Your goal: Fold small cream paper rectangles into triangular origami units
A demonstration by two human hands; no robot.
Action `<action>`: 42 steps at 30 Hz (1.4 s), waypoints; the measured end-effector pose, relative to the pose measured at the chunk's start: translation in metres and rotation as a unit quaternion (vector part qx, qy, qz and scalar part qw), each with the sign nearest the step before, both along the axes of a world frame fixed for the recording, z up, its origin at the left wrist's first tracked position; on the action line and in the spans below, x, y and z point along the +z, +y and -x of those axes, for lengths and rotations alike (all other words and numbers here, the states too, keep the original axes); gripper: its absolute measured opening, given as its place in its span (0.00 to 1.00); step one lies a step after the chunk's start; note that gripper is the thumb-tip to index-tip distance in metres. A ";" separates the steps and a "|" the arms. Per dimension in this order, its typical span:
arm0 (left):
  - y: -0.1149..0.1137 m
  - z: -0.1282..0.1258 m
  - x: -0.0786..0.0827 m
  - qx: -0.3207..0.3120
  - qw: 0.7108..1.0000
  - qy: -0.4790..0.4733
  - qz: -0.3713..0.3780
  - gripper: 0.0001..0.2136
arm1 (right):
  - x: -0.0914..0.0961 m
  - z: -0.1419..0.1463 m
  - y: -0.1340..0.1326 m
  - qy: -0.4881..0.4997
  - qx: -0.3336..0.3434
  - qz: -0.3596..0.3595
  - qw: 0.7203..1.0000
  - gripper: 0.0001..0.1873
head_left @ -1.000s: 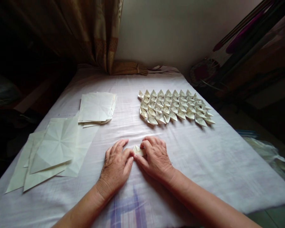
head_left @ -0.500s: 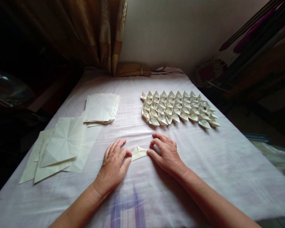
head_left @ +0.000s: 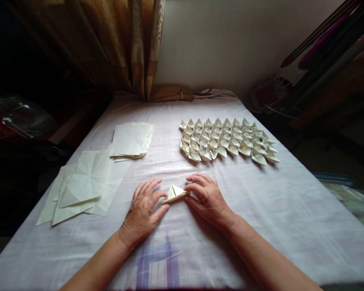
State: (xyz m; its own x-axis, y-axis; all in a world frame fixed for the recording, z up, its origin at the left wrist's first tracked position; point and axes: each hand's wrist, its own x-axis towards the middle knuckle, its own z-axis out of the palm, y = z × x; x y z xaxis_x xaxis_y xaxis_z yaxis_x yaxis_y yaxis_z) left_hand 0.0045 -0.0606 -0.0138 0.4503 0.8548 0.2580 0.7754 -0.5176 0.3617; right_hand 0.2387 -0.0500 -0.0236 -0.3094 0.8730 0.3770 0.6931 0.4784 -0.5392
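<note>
One folded paper point(head_left: 175, 192), pinched by left hand point(head_left: 142, 209) and right hand point(head_left: 208, 200)

At far left, in the dimness beyond the pale cloth point(head_left: 261, 202), we make out a clear bag point(head_left: 30, 117), red showing at its edge. On the cloth, we see loose sheets point(head_left: 85, 182) overlapping one another, the top one creased in a star of lines. Farther back and a little to the right lies a stack point(head_left: 132, 139) of square paper, its edges uneven. Behind it hangs a gold-brown curtain point(head_left: 142, 48). Nearer us, our left hand grasps the folded paper's left end between thumb and forefinger, the other fingers spread. The paper sits at the middle of the scene, its peak pointing away from us, beyond a patch of purple stripes point(head_left: 157, 258). Our right hand grips the other end, forefinger above and thumb below. Beyond it, well apart, small paper boats point(head_left: 227, 139) stand in close rows. At far right, past the cloth's edge, we find pale plastic point(head_left: 350, 202), too blurred to make out.
</note>
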 end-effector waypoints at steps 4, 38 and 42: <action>-0.001 -0.001 0.003 -0.034 0.999 0.001 -0.007 0.08 | 0.003 0.000 -0.001 0.019 0.031 0.008 0.999 0.04; -0.001 0.003 0.000 -0.028 0.998 -0.037 0.049 0.12 | -0.003 0.001 0.002 0.018 0.023 0.001 1.000 0.08; 0.001 0.003 -0.004 -0.022 0.997 -0.049 0.049 0.09 | -0.005 0.001 0.003 0.014 0.023 -0.008 1.000 0.07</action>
State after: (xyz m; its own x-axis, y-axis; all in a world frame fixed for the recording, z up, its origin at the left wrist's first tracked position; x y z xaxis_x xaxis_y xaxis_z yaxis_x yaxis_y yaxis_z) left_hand 0.0016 -0.0596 -0.0178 0.4649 0.8578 0.2195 0.7104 -0.5093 0.4858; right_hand 0.2379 -0.0473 -0.0287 -0.3373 0.8522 0.4000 0.6549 0.5176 -0.5506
